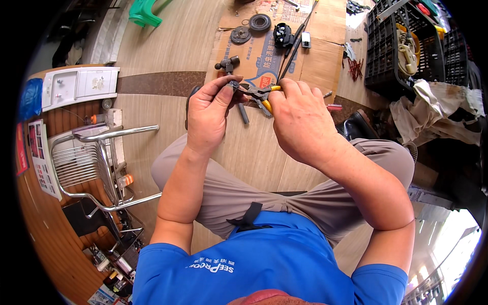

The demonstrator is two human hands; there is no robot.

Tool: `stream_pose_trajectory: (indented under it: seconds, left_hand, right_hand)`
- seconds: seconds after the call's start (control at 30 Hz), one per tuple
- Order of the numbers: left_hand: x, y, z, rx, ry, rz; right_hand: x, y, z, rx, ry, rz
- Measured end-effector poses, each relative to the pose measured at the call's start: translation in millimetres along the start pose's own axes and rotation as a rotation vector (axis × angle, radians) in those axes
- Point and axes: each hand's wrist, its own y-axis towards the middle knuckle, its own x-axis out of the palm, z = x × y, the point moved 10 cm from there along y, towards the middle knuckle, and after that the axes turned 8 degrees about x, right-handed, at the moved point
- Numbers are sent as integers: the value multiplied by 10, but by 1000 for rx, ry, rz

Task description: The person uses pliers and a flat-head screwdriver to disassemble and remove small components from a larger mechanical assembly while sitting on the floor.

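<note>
Between thumb and fingers, my left hand [209,114] pinches a small dark part [234,85] whose kind I cannot make out. My right hand [303,119] is wrapped round the yellow handles of a pair of pliers [260,95]. The jaws point left and meet the small part, or lie right at it. Beyond my left hand lies a ball-peen hammer [228,63] with a dark head; a dark rod, likely its handle, shows below the hand. Farther off on a flattened cardboard sheet [325,66] rest a black ring-shaped part [260,22], a round metal disc [240,35] and a black housing [282,35].
Thin black rods or cables [295,48] and a small white block [306,40] lie on the cardboard. At the right stand black plastic crates [378,56] beside a crumpled cloth [432,109]. A metal chair [81,162] is at the left, a green stool [145,13] at the far left.
</note>
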Motion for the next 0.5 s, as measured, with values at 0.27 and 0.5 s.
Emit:
stream_pose_trajectory:
  seconds: [0.27,0.5]
  left_hand:
    - [-35,6,7,18,167,-40]
    - [-15,21,-10,62,303,-63]
  right_hand:
    - [100,-10,30,54,41,-160]
    - [135,-13,-4,10,-36,-71]
